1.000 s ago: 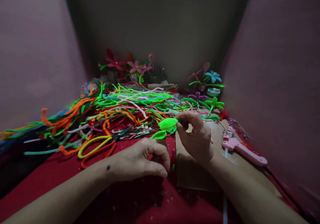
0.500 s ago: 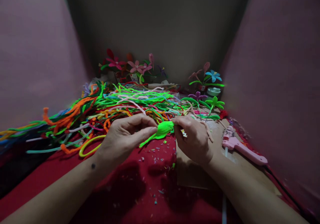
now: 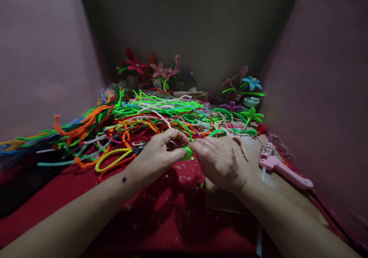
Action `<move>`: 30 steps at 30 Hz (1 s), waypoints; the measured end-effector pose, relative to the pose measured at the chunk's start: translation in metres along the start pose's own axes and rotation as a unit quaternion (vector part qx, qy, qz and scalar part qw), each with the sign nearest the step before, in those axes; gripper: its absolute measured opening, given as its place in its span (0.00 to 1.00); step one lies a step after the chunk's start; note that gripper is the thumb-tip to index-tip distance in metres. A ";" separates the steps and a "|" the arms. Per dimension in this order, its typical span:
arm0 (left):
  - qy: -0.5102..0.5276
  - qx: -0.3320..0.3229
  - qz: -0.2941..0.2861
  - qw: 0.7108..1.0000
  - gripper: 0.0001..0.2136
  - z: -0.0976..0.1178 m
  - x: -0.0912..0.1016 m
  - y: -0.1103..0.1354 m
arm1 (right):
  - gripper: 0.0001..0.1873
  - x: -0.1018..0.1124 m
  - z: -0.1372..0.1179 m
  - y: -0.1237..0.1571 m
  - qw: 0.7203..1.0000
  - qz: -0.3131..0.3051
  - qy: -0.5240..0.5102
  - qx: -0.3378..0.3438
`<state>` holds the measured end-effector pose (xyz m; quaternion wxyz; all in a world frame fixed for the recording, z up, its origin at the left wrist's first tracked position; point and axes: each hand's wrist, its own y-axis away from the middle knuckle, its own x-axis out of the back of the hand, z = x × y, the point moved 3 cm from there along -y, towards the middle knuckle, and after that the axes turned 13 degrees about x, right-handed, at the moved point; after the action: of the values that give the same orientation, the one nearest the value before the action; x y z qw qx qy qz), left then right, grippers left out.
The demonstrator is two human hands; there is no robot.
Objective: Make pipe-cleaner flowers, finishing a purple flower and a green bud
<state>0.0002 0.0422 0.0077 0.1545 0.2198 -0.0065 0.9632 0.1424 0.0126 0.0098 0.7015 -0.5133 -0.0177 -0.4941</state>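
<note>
Between both hands, over the red cloth, is a bright green fuzzy pipe-cleaner piece point(image 3: 188, 153). Fingers cover most of it. My left hand point(image 3: 159, 154) pinches its left side between thumb and fingertips. On the other side, the bent fingers of my right hand point(image 3: 218, 160) close on its right end, knuckles up. Just behind the hands lies a big pile of pipe cleaners point(image 3: 161, 112) in green, orange, red and pink. Scissors with yellow and red-orange handles point(image 3: 113, 160) rest left of my left hand, their blades partly hidden by it.
A pink glue gun point(image 3: 284, 170) with a glue stick lies on a brown board point(image 3: 290, 196) at the right. Pipe-cleaner flowers stand at the back, among them a blue one point(image 3: 252, 82) and a green one point(image 3: 252, 115). Small clippings litter the red cloth point(image 3: 169, 216).
The hands have drawn closer together around the green piece, and less of it shows. My right hand has turned more knuckles-up. The whole view has shifted slightly.
</note>
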 end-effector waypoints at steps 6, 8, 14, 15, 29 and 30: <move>0.000 0.012 -0.010 1.000 0.05 -0.003 -0.003 -0.002 | 0.09 0.001 -0.001 -0.003 1.000 -0.023 -0.010 0.016; 0.011 0.018 -0.018 1.000 0.05 -0.003 -0.004 -0.002 | 0.09 0.000 -0.002 -0.001 1.000 -0.019 -0.016 0.014; 0.042 0.041 -0.030 0.998 0.04 -0.002 -0.006 -0.002 | 0.08 -0.006 -0.004 0.005 0.999 -0.002 -0.038 0.004; 0.050 0.041 -0.027 0.998 0.04 -0.002 -0.005 -0.002 | 0.08 -0.006 -0.004 0.005 0.999 0.002 -0.035 -0.004; 0.054 0.004 -0.025 0.998 0.05 -0.003 0.013 -0.003 | 0.07 -0.002 -0.001 0.000 0.999 0.004 -0.026 -0.019; 0.032 0.000 -0.029 0.999 0.05 -0.002 0.013 -0.002 | 0.07 -0.002 -0.001 0.000 1.000 -0.004 -0.024 -0.019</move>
<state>-0.0109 0.0485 0.0112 0.1827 0.1885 0.0049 0.9649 0.1412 0.0131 0.0085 0.6893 -0.5378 -0.0268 -0.4847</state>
